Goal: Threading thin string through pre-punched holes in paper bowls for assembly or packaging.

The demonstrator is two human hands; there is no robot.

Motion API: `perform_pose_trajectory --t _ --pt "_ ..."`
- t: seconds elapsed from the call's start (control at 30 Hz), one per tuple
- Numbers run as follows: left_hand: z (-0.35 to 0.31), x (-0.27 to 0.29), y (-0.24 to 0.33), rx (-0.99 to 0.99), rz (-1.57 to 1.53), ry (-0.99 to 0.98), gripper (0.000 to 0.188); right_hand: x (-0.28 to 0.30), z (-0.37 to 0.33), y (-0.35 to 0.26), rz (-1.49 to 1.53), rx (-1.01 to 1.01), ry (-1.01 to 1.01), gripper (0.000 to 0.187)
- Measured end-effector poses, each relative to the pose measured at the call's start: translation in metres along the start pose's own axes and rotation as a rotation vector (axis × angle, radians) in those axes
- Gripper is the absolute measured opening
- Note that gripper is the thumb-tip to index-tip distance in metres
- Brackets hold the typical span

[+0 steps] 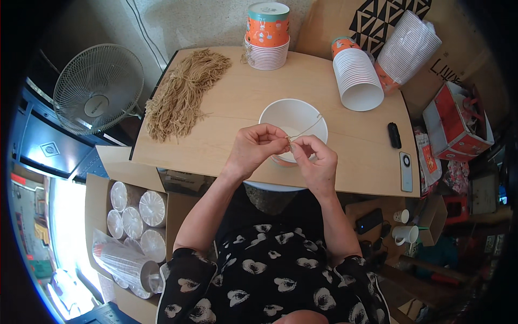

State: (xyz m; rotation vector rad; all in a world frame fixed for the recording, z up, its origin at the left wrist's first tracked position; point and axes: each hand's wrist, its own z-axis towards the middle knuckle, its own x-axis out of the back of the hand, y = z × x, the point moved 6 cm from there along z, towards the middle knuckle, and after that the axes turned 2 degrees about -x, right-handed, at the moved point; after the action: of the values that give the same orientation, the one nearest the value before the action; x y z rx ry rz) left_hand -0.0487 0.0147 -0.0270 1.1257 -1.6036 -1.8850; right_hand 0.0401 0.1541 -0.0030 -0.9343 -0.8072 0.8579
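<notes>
My left hand (256,148) and my right hand (314,161) meet above a white paper bucket (278,110) near the table's front edge. Both pinch a thin tan string (309,128) between thumb and fingertips. One end of it sticks out over the bucket toward the right. Whether the string is knotted between my fingertips is too small to tell. A large bundle of tan strings (186,94) lies spread on the table at the far left. My hands partly hide the bucket's front side.
Stacked paper buckets (268,54) stand upside down at the back; another stack (358,81) lies at the back right. A phone (406,171) and a black object (394,135) lie at the right edge. A fan (97,94) and a carton of wrapped stacks (97,210) are left.
</notes>
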Motion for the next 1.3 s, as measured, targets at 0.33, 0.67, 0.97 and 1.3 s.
perform_pose_trajectory --t 0.33,0.67,0.97,1.3 --pt "-0.006 -0.008 0.006 -0.132 0.174 0.001 0.012 -0.001 0.000 0.018 0.217 -0.170 -0.019 0.012" --pt "-0.009 -0.009 0.011 -0.137 0.195 -0.040 0.012 -0.001 -0.004 0.008 0.231 -0.235 -0.031 0.014" --pt "-0.010 -0.012 0.011 -0.031 0.114 -0.122 0.014 0.003 0.013 0.008 0.122 -0.206 -0.129 0.013" --pt "-0.007 -0.007 0.003 -0.082 0.150 -0.082 0.009 0.003 0.012 0.012 0.232 -0.309 -0.313 0.013"
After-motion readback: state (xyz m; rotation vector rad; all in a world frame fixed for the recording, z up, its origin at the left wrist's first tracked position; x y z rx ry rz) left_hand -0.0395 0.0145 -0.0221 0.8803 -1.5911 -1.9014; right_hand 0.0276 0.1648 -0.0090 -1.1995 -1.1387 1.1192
